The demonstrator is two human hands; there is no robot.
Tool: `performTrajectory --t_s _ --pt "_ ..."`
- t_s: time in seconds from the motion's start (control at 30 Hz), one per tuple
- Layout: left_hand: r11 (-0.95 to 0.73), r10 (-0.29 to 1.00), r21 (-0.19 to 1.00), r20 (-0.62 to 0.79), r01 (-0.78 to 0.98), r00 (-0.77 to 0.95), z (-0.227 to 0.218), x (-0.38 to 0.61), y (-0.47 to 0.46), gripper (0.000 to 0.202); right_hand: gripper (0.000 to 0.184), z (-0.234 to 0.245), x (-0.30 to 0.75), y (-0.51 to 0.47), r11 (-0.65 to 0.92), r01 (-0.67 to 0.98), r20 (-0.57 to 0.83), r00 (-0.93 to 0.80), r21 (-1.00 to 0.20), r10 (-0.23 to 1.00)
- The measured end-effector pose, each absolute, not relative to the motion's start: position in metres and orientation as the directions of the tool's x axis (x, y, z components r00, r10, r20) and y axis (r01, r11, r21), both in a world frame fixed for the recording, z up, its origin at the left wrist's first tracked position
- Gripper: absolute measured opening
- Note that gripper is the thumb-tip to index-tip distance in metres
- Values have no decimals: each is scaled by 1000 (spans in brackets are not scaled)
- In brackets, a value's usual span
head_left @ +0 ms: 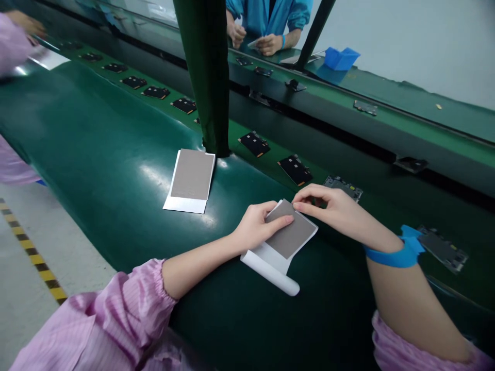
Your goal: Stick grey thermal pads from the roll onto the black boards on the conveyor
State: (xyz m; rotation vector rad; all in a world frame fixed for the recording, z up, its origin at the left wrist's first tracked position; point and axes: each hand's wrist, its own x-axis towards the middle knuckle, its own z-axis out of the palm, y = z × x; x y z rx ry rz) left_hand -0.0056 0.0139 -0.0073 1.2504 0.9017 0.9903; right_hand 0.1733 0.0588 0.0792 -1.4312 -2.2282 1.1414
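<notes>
My left hand [258, 225] grips a grey adhesive sheet [290, 238] on white backing paper, its thumb lying across the grey face. The lower end of the backing curls into a roll [270, 273]. At the sheet's upper corner, my right hand [328, 206] pinches with thumb and forefinger; whether the corner is between the fingertips is too small to tell. A blue band [398, 251] circles my right wrist. On the green table to the left lies a stack of similar grey sheets [192, 175] on white backing.
A dark post [209, 77] rises behind the stack. Several circuit boards, including a black-covered board [295, 169], line a green conveyor strip beyond my hands. Across it, a co-worker in blue [266, 20] holds a small piece near a blue bin [341, 58]. Another person's pink sleeve [13, 46] shows at left.
</notes>
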Motion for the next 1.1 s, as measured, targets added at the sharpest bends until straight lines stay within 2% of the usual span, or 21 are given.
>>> performTrajectory --t_s 0.13,0.4,0.47,0.57,0.67,0.87,1.1 --pt "37 946 991 6 -125 325 -8 -5 14 29 29 78 173 58 178 653 -218 -478 -736 851" --pt "51 945 992 -10 -118 326 -7 -6 13 28 40 83 173 59 113 708 -313 -442 -697 840" --pt "56 948 990 -12 -129 319 -6 -6 13 27 46 84 180 64 88 736 -288 -368 -671 884" --pt "56 946 988 -5 -147 324 -6 -6 13 26 53 80 202 78 57 797 -164 -193 -601 968" --pt "54 943 989 -5 -139 332 -7 -5 13 27 56 66 227 95 -33 856 -106 -26 -515 994" --pt "60 944 989 -10 -139 330 -10 -4 13 27 42 41 251 111 -149 910 -157 94 -386 983" --pt "55 942 992 -13 -116 336 -9 -5 13 30 27 36 255 112 -155 925 -175 98 -348 980"
